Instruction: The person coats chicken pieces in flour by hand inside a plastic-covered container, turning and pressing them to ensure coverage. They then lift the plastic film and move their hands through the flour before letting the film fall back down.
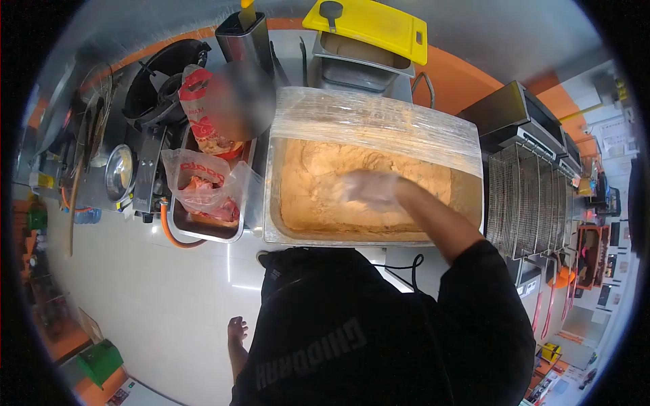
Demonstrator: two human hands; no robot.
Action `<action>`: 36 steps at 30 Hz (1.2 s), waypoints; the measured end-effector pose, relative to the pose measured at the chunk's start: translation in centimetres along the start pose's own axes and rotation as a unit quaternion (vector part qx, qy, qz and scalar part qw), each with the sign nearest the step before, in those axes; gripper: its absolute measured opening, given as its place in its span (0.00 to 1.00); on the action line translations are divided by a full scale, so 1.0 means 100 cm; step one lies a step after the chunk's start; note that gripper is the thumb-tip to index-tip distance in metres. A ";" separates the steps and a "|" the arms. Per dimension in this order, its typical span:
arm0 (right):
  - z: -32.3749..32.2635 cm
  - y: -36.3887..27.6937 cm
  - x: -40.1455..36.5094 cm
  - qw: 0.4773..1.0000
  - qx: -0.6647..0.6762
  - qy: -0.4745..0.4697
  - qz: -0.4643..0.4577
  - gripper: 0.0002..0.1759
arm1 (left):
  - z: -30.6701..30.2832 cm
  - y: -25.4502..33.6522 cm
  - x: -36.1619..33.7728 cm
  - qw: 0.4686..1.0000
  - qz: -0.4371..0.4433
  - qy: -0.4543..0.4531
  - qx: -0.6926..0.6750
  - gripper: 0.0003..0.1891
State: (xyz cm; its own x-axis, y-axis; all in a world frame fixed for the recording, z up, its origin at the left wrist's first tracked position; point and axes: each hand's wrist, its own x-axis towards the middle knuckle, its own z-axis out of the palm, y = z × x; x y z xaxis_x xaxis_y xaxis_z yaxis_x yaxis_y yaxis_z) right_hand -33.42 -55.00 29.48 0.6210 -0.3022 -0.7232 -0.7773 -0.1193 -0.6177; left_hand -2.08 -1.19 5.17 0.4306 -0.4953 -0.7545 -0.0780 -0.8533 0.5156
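My right hand [369, 188] is in the large metal bin [271, 203], over the orange-tinted breading flour [318, 162]. Motion smears its fingers, and it looks pale, as if coated in flour or covered by a thin glove. Clear plastic wrap [379, 118] stretches across the far part of the bin. My left hand [237, 329] hangs low beside my body above the floor, its fingers apart and nothing in it. Left of the bin, a metal tray [237, 235] holds plastic bags of raw meat, a near bag [210, 186] and a far bag [203, 115].
Behind the bin, a yellow cutting board [379, 30] lies over metal pans [362, 64]. Wire fryer baskets [521, 196] stand at the right. A burner [159, 95], a round metal bowl [120, 172] and an orange hose [168, 230] are at the left.
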 end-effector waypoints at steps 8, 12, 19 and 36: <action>-0.038 0.030 -0.066 0.954 -0.178 0.233 0.069 0.22 | -0.001 -0.008 0.038 0.989 -0.132 -0.062 0.011 0.20; -0.022 0.110 0.003 0.852 -0.429 0.298 0.045 0.19 | -0.007 0.026 0.051 0.986 -0.156 -0.006 -0.054 0.18; -0.037 0.142 -0.011 0.864 -0.421 0.168 0.219 0.19 | -0.013 0.053 0.066 0.990 -0.110 0.022 -0.081 0.15; -0.018 0.120 -0.013 0.894 -0.187 0.396 -0.095 0.21 | -0.011 0.015 0.038 0.982 -0.173 0.020 -0.067 0.16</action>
State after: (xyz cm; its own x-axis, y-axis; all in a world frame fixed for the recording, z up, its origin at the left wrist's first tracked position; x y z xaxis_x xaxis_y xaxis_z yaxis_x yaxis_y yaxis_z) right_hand -43.75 -57.76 23.58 0.5944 -0.8002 -0.0792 -0.7366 -0.5023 -0.4529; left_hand 0.48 -4.14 3.52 0.4457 -0.1710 -0.8787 0.1969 -0.9388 0.2826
